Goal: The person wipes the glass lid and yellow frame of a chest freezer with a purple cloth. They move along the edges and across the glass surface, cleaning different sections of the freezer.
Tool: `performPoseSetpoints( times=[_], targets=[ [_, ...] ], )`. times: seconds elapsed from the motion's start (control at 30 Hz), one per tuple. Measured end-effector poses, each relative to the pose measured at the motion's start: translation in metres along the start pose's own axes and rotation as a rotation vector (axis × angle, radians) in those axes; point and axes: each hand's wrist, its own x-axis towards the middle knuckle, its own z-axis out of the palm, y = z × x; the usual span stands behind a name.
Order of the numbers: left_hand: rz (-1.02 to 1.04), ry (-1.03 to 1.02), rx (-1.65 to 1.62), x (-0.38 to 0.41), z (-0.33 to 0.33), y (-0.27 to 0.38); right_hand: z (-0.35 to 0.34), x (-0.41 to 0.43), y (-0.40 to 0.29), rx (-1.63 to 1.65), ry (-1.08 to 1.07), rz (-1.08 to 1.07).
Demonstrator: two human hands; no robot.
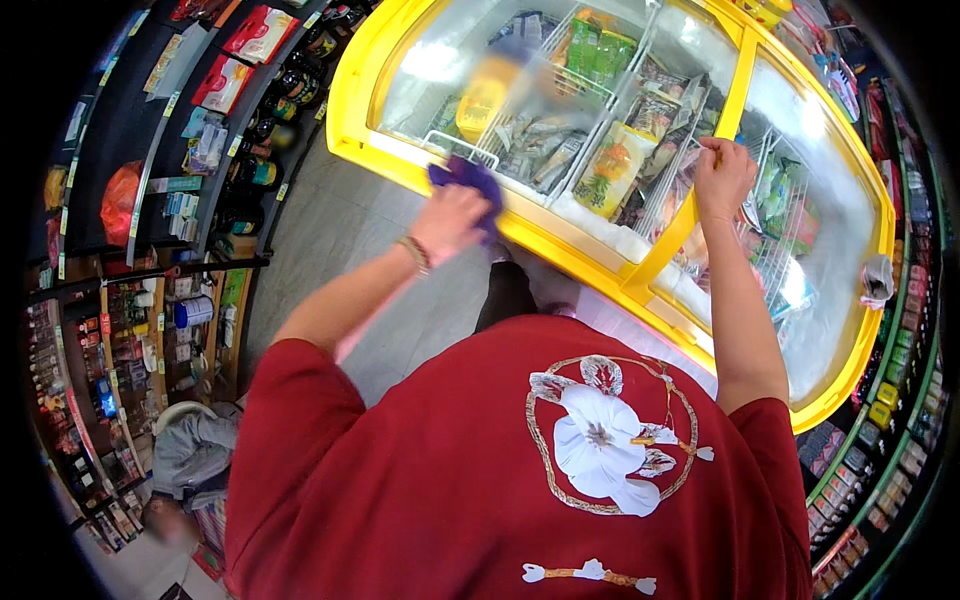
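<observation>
My left hand [452, 223], with a bracelet at the wrist, grips a crumpled purple cloth [480, 187]. The cloth lies against the yellow front rim [551, 244] of a chest freezer, near its left end, and is slightly blurred. My right hand [725, 178] is closed at the yellow middle bar [686, 217] of the freezer's glass top; its fingertips are curled and partly hidden. Under the glass sit wire baskets of frozen goods, among them a yellow pack with a pineapple picture [616, 169] and green packs [600, 52].
A grey cloth-like bundle [876, 279] rests on the freezer's right rim. Stocked shelves [217, 142] rise at the left, with dark bottles along their edge. Another person [196, 454] is low down at the lower left. More shelves [892, 375] stand at the right. Grey floor tiles [345, 217] lie between.
</observation>
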Motion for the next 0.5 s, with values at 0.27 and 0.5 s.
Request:
performPoseSetpoints(
  times=[0.27, 0.5],
  targets=[
    [0.303, 0.008, -0.101, 0.060, 0.048, 0.164, -0.001, -0.002, -0.001, 0.002, -0.006, -0.001],
    [0.170, 0.143, -0.298, 0.044, 0.047, 0.145, -0.001, -0.001, 0.003, 0.039, -0.051, 0.005]
  ],
)
